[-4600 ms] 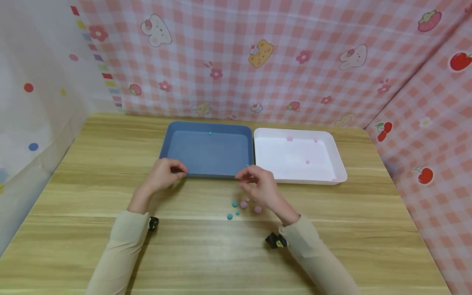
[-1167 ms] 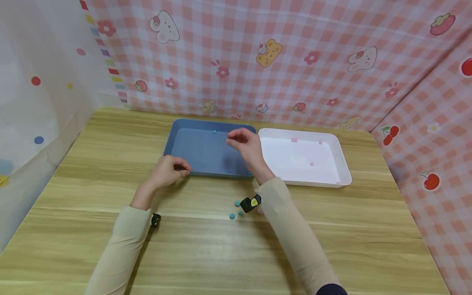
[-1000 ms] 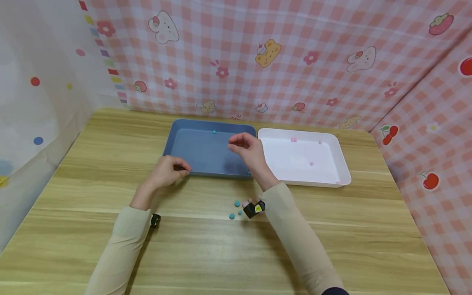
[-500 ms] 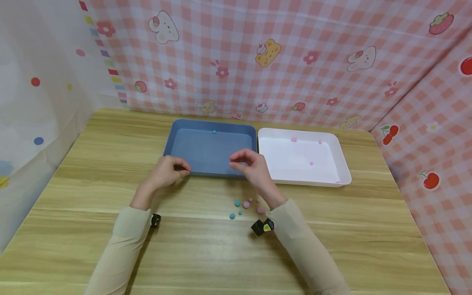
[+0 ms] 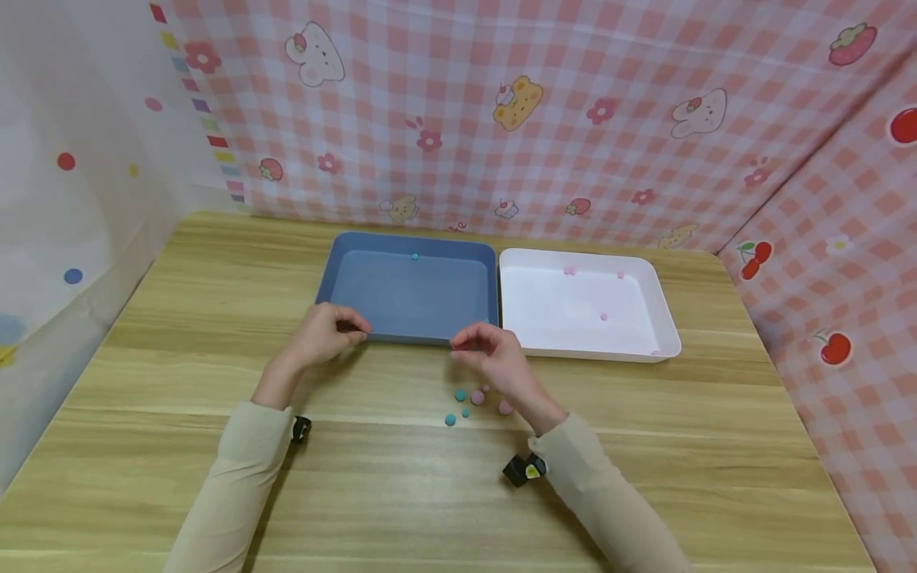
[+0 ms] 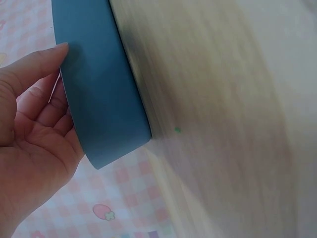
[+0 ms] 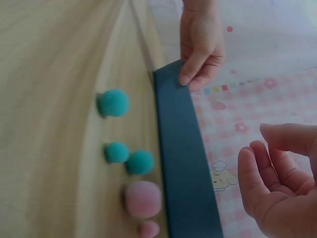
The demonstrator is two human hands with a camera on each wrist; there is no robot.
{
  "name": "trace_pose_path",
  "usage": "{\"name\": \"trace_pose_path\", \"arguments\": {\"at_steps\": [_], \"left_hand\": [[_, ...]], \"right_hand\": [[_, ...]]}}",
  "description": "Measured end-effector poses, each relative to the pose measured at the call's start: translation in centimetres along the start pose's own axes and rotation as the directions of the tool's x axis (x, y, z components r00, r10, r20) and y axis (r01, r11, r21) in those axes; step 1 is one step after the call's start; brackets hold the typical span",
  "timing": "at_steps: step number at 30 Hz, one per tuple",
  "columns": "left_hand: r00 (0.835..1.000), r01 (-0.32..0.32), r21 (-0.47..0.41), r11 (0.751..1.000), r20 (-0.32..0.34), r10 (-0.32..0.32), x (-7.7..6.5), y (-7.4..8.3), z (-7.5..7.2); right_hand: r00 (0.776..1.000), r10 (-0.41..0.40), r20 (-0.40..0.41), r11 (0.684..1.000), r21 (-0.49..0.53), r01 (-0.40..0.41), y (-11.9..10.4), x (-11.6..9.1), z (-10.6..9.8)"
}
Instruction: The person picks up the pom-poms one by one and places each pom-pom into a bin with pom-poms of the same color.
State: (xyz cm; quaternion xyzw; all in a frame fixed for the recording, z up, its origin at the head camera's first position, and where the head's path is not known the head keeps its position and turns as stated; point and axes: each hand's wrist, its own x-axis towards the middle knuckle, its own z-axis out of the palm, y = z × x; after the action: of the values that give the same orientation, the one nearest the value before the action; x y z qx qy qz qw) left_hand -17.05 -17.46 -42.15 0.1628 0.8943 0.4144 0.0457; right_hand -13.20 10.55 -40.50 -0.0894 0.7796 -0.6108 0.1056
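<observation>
My left hand (image 5: 320,338) pinches the near left rim of the blue tray (image 5: 401,298) between thumb and fingers; the left wrist view shows the thumb on the outer wall. Just over the tray's near right edge is my right hand (image 5: 501,362), thumb and fingers loosely bent and apart, with nothing seen between them in the right wrist view. Below it on the table lie several fuzzy pom-poms: teal ones (image 7: 113,102) and pink ones (image 7: 143,199). Inside the blue tray a small teal pom-pom (image 5: 415,257) sits at the far side and another near the right front corner.
A white tray (image 5: 559,314) stands close against the blue tray's right side, with several small pink pom-poms (image 5: 604,317) in it. Both trays are on a wooden table (image 5: 387,493), near the pink checked cloth (image 5: 458,103) at the back.
My right hand has drawn back from over the blue tray to its near edge, uncovering the tray's inside. The left hand has kept its grip on the rim, and the pom-poms look unmoved.
</observation>
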Motion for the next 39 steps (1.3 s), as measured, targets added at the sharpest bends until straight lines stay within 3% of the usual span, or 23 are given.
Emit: {"name": "trace_pose_path", "arguments": {"at_steps": [9, 16, 21, 25, 32, 39], "left_hand": [[1.000, 0.016, -0.007, 1.000, 0.003, -0.016, -0.1, 0.0, 0.0], [1.000, 0.017, -0.002, 1.000, 0.003, -0.017, -0.1, 0.1, 0.0], [1.000, 0.011, 0.001, 1.000, -0.003, -0.011, -0.1, 0.0, 0.1], [1.000, 0.012, -0.005, 1.000, 0.001, -0.012, -0.1, 0.0, 0.0], [1.000, 0.016, -0.008, 1.000, 0.002, -0.016, -0.1, 0.0, 0.0], [1.000, 0.028, -0.009, 1.000, 0.006, -0.028, 0.0, 0.1, 0.0]], "right_hand": [[0.998, 0.067, 0.012, 0.998, 0.013, -0.067, 1.1, -0.6, 0.5], [0.988, 0.112, 0.107, 0.993, -0.045, -0.107, 1.6, -0.9, 0.4], [0.980, 0.146, 0.132, 0.988, -0.074, -0.138, 2.4, -0.7, 0.5], [0.978, 0.135, 0.159, 0.989, -0.074, -0.125, 2.6, -0.7, 0.5], [0.978, 0.035, 0.206, 0.992, -0.124, -0.009, 3.0, -0.5, 0.6], [0.966, 0.026, 0.258, 0.985, -0.173, 0.020, 3.2, -0.3, 0.6]]}}
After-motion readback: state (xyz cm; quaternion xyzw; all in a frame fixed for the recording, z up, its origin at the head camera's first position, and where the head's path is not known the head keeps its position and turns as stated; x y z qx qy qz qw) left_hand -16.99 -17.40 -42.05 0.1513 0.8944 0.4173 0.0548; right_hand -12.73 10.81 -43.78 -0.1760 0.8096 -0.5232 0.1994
